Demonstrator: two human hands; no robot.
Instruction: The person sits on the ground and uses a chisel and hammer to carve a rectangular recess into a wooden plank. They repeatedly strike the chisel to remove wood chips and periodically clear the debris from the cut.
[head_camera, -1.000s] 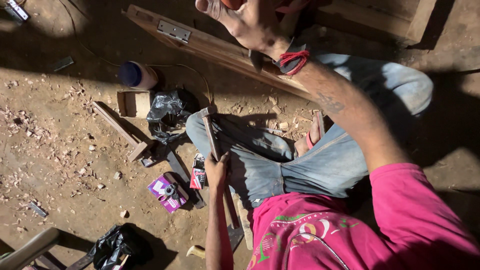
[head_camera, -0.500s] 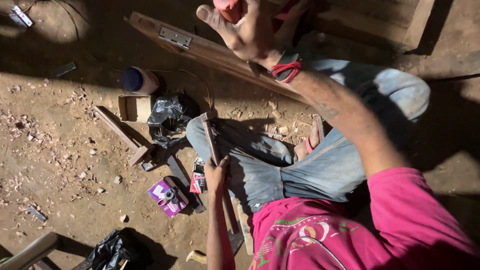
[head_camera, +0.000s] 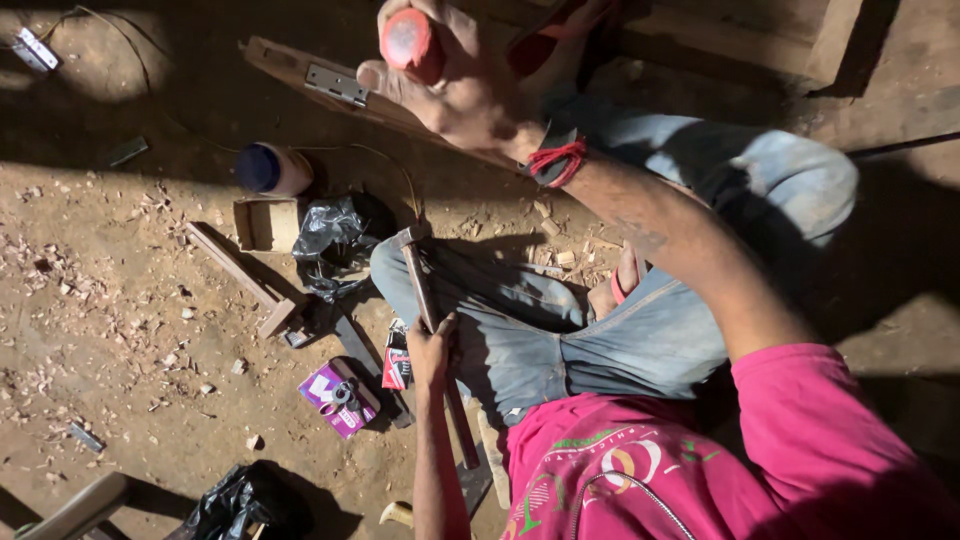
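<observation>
I see the hammer (head_camera: 432, 330) lying along the lap, head at 12 o'clock, my left hand (head_camera: 432, 352) closed round its handle. My right hand (head_camera: 450, 85) grips a red-handled tool (head_camera: 408, 42) over the hinged plank (head_camera: 300, 72). Open dirt lies at 9 o'clock past the black bag (head_camera: 335, 240).

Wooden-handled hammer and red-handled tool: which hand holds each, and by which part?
Left hand grips the wooden-handled hammer mid-handle; right hand grips the red-handled tool by its handle.

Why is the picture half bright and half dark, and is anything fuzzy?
Head view: hard sunlight falls on the dirt floor and right hand; deep shadow swallows the top and right edges. The left hand and hammer stay sharp.
</observation>
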